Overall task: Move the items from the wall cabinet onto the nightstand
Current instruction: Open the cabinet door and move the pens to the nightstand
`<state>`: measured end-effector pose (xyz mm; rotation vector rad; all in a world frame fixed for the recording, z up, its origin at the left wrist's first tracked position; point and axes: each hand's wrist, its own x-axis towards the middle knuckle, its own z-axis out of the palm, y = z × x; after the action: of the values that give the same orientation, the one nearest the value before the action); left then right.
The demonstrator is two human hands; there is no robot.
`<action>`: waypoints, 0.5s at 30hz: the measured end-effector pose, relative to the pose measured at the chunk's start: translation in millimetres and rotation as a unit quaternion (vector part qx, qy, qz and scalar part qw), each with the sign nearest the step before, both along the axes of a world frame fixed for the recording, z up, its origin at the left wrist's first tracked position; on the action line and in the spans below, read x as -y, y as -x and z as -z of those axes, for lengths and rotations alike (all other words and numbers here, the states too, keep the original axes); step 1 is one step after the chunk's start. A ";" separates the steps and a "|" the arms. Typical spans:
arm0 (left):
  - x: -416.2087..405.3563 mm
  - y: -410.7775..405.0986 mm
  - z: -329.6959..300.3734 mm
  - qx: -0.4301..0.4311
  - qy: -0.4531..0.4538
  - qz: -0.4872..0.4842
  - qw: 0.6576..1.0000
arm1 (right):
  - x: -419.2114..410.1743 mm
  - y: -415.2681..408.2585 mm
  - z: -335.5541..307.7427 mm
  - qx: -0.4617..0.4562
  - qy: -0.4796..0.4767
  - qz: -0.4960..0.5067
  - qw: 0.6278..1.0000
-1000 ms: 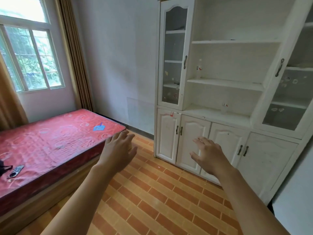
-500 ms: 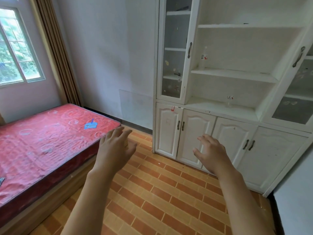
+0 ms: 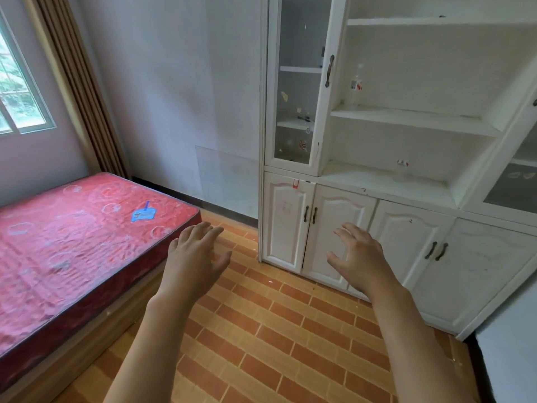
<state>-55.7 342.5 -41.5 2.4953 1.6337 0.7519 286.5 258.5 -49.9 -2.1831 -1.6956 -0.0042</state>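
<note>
White cabinet: a tall wall cabinet [image 3: 406, 181] of painted wood fills the right half of the head view, with open shelves in the middle, glass doors at either side and four panelled doors with dark handles below.
Items: a clear bottle with a red-and-white label [image 3: 356, 82] stands upright at the left end of the middle open shelf; a small clear glass thing with a red mark [image 3: 403, 170] stands on the lowest open shelf, well apart from the bottle. What kind of thing it is cannot be told.
Glass door, left: small bits [image 3: 302, 145] lie or stick behind the pane, too small to name.
Floor: orange and tan tiles [image 3: 261, 330] laid in brick-like rows run from the cabinet's foot to the bed.
Bed: a red patterned mattress [image 3: 72, 242] on a wooden base sits at the left, with a blue scrap [image 3: 143, 213] near its far corner.
Wall and window: a pale grey wall [image 3: 174, 97] behind; brown curtain [image 3: 78, 82] beside a window [image 3: 17, 91] with green outside.
Left hand: the left hand [image 3: 194, 257] is held out over the floor, palm down, fingers spread and loose, holding nothing.
Right hand: the right hand [image 3: 360, 257] is held out in front of the lower doors, fingers spread and lightly bent, holding nothing, not touching the cabinet.
Nightstand: outside this view.
</note>
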 end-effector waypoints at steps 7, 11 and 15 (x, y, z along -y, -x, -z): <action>-86.7 -67.1 1.6 -0.003 0.000 0.003 1.000 | -82.2 -61.3 -5.8 -0.009 0.002 -0.003 1.000; -134.6 -117.0 -6.2 -0.011 -0.007 0.002 1.000 | -128.4 -105.4 -16.7 -0.010 0.000 -0.006 1.000; -179.6 -172.0 -15.4 -0.011 -0.016 0.012 1.000 | -171.7 -153.4 -26.2 -0.015 -0.015 -0.006 1.000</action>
<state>116.3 522.1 -26.1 2.5501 1.6085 0.7567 439.9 430.2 -23.7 -2.1415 -1.6816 0.0061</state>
